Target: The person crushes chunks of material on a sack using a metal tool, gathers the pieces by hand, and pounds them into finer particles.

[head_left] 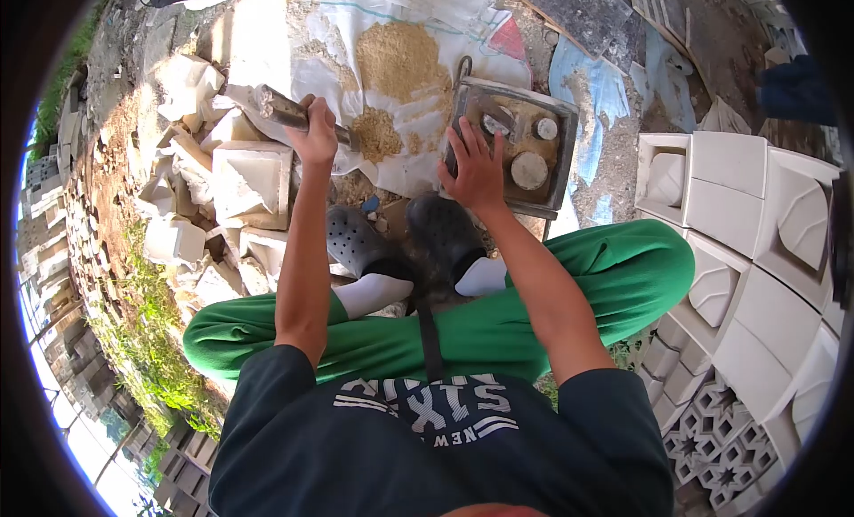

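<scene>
My left hand (pixel 316 136) is closed around a worn, thick wooden bar (pixel 283 109), held tilted above the ground left of the mould. Its other end shows just right of my fist. My right hand (pixel 478 168) lies with fingers spread over the left side of a dark rectangular mould box (pixel 567 152), fingertips reaching inside. In the box, round pale discs (pixel 529 171) and sandy material show, with a dark flat piece (pixel 491 110) by my fingertips. Whether my fingers press on that piece, I cannot tell. Loose sand (pixel 402 62) is heaped on a white sheet (pixel 325 50) beyond my hands.
Broken pale blocks (pixel 251 184) are piled at the left. Stacked pale moulded blocks (pixel 728 160) stand at the right, with patterned openwork blocks (pixel 725 441) nearer me. A dark board (pixel 587 15) lies at the back. My feet in grey clogs (pixel 445 232) are close below the mould.
</scene>
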A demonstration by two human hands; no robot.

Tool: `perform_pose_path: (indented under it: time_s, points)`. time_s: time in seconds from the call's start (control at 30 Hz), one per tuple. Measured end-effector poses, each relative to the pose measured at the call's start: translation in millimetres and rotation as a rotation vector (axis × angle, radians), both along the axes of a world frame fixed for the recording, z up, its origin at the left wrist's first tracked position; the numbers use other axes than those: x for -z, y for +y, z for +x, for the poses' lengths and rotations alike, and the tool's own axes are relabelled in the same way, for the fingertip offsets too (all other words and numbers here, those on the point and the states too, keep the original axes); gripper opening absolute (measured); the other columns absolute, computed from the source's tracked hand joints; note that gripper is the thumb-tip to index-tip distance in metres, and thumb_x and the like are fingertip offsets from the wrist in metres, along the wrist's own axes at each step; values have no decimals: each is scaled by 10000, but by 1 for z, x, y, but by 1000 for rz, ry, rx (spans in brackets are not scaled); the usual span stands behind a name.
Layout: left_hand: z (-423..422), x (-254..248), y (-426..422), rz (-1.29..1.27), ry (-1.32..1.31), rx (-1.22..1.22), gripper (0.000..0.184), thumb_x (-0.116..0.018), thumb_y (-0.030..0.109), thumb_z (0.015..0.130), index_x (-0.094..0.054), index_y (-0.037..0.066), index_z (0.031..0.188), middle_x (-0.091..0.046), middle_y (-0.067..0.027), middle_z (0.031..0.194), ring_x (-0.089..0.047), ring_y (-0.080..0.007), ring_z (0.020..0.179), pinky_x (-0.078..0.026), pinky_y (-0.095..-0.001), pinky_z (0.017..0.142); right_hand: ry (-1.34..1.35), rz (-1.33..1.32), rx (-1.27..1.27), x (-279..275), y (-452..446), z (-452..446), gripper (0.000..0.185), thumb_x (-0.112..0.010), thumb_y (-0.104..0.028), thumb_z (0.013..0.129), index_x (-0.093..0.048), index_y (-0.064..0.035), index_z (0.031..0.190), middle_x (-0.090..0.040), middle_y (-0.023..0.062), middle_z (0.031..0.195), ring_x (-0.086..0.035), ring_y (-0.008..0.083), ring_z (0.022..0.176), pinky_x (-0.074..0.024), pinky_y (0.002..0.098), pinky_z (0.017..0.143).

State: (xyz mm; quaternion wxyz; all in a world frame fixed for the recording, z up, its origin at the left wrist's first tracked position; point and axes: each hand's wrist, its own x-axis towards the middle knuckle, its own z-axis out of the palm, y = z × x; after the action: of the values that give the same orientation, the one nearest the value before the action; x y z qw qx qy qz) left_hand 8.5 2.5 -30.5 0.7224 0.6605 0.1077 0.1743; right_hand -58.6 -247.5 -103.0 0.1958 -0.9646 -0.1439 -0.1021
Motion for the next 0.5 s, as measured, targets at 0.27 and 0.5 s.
perform_pose_path:
  time_s: [0.27,0.5]
  points:
    - [-16,-21,-24,-267,-151,54,283,-452,27,820,-298,105,596,-297,28,504,-266,-62,454,-200,-241,421,9,17,9,1,1,2,537,-567,-348,782,-493,-97,1251,-424,116,1362,-437,273,1217,-172,570,1073]
    - [2,-21,-24,-111,-59,-98,267,-461,53,816,-320,88,592,-313,16,492,-278,-70,432,-207,-254,414,-34,35,-1,2,-2,10,546,-571,-342,771,-491,-97,1252,-428,117,1357,-453,271,1201,-174,576,1069]
